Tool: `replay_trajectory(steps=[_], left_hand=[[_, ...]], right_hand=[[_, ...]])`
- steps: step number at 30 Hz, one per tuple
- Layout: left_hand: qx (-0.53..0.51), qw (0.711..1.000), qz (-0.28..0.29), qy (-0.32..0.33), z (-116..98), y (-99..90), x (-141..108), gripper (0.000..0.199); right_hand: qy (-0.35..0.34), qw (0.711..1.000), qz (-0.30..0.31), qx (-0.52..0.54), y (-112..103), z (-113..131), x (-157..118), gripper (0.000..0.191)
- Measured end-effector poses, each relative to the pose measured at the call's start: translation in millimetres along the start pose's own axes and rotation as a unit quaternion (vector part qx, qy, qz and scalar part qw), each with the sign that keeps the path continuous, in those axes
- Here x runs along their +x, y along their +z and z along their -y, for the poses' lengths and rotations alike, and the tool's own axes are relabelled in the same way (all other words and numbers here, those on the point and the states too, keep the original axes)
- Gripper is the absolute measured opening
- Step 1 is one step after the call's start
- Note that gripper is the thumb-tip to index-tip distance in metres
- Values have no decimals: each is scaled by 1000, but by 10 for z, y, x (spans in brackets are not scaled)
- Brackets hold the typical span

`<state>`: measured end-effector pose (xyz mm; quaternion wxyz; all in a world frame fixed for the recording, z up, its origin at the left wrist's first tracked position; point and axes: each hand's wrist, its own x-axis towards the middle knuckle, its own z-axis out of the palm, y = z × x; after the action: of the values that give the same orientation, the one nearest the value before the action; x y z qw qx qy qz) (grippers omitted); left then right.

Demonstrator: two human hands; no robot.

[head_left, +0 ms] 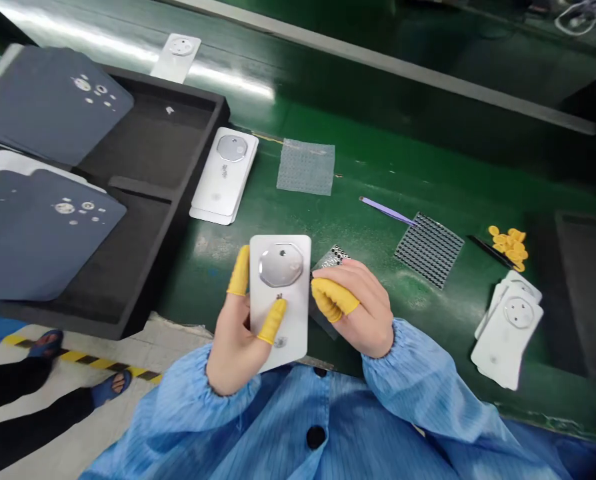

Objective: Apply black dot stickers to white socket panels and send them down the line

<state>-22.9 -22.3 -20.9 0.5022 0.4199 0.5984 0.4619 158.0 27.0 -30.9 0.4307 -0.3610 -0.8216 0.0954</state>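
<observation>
A white panel [295,300] with a silvery octagonal disc near its top is held in my left hand [245,327]. The thumb, in a yellow finger cot, lies across its face below the disc, and a cot-covered finger is at its left edge. My right hand [355,300] is closed just right of the panel, with yellow cots on thumb and finger bent together; what they pinch, if anything, is hidden. Beneath that hand is a clear sheet with dark dots [335,257], partly covered.
Black trays with dark panels [68,100] stand left, beside stacked white panels [223,177]. Beyond my hands lie a translucent sheet [305,167], purple tweezers [385,210] and a dotted sheet [429,250]. Right: yellow finger cots [511,247], black tweezers [491,250], white panels [508,333].
</observation>
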Motion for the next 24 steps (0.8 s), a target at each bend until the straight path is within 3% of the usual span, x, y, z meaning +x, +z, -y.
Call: replay_trajectory(steps=[4, 8, 14, 18, 24], left_hand=[[-45, 998, 36, 25, -55, 245, -38, 78], [-65, 997, 28, 40, -51, 279, -54, 76], [-26, 996, 36, 81, 8, 257, -95, 82], [27, 997, 51, 59, 28, 263, -100, 83], [67, 996, 16, 59, 17, 254, -110, 83]], right_hand=[[-29, 996, 61, -51, -83, 99, 115, 18], [-30, 989, 124, -76, -174, 152, 29, 21], [-42, 990, 114, -73, -208, 166, -20, 27], [-47, 990, 118, -58, -204, 137, 27, 25], [5, 991, 135, 16, -185, 152, -43, 36]])
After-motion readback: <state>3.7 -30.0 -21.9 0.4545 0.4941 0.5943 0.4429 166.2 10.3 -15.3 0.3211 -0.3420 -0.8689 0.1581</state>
